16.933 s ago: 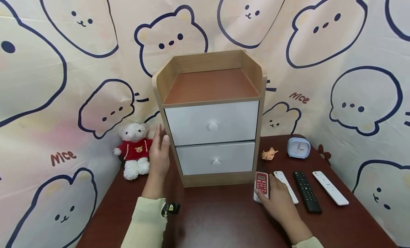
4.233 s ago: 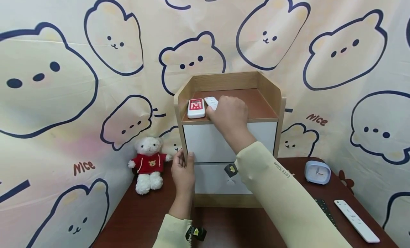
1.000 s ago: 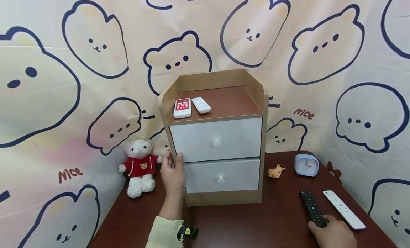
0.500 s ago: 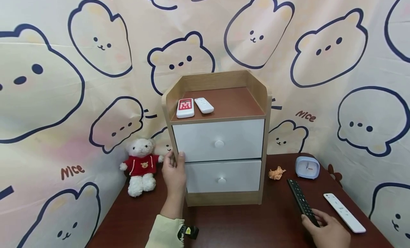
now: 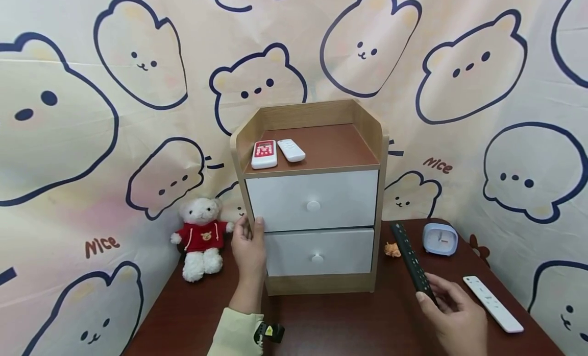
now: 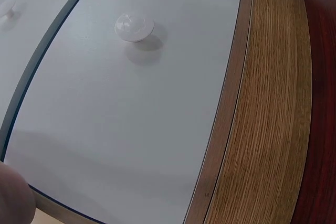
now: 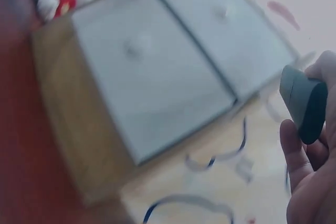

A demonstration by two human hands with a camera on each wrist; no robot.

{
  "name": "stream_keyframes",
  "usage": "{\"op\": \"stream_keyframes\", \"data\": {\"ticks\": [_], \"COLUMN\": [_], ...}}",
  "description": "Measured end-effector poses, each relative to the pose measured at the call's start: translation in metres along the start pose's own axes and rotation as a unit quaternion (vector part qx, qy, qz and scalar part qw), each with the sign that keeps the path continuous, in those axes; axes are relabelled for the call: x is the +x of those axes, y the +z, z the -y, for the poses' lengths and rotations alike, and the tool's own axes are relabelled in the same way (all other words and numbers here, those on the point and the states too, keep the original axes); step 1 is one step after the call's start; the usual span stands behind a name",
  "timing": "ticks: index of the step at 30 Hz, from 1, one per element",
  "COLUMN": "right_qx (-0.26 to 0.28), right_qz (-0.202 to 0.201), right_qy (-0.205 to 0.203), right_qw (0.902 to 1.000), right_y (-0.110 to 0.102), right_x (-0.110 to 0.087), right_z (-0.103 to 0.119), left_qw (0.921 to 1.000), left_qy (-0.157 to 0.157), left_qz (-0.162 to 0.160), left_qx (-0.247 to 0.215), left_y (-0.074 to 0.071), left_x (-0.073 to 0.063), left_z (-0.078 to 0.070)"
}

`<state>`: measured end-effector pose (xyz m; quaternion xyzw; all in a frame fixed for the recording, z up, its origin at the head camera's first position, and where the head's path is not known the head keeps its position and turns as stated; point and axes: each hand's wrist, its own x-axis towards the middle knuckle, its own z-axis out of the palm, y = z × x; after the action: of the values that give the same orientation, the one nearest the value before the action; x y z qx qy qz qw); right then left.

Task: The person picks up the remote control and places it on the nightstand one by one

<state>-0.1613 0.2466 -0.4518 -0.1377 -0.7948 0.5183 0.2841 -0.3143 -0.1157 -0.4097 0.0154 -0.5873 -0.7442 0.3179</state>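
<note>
A small wooden cabinet with two white drawers stands on a dark red table. On its top shelf lie a red-and-white remote and a white remote. My left hand grips the cabinet's left front edge, thumb on the drawer face. My right hand holds a black remote by its near end, lifted off the table and pointing away. The right wrist view shows that remote's end between my fingers. The left wrist view shows the lower drawer's knob.
Another white remote lies on the table at the right. A pale blue clock and a small orange scrap sit behind it. A white teddy bear in a red hoodie stands left of the cabinet. A bear-print cloth hangs behind.
My right hand has lifted the black remote off the table and carried it up and left toward the cabinet. The left hand has stayed on the cabinet's edge.
</note>
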Motion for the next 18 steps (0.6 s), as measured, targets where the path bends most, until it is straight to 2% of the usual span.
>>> {"op": "stream_keyframes", "data": {"ticks": [5, 11, 14, 18], "right_qx": [0.033, 0.052, 0.031, -0.007], "right_qz": [0.016, 0.025, 0.033, 0.041], "right_qy": [-0.104, -0.200, -0.223, -0.232], "right_qw": [0.9940, 0.9781, 0.9738, 0.9717], "right_y": [0.008, 0.024, 0.036, 0.050], "right_x": [-0.001, 0.011, 0.021, 0.037], "right_z": [0.046, 0.099, 0.125, 0.159], "left_qw": [1.0000, 1.0000, 0.9999, 0.9997], "left_qy": [-0.001, -0.005, -0.008, -0.015], "left_qz": [0.000, 0.003, 0.005, 0.009], "left_qx": [-0.003, 0.004, 0.009, 0.018], "left_y": [-0.003, -0.003, -0.004, -0.004], "left_x": [0.001, 0.002, 0.002, 0.001], "left_z": [0.000, 0.000, -0.001, -0.002]}}
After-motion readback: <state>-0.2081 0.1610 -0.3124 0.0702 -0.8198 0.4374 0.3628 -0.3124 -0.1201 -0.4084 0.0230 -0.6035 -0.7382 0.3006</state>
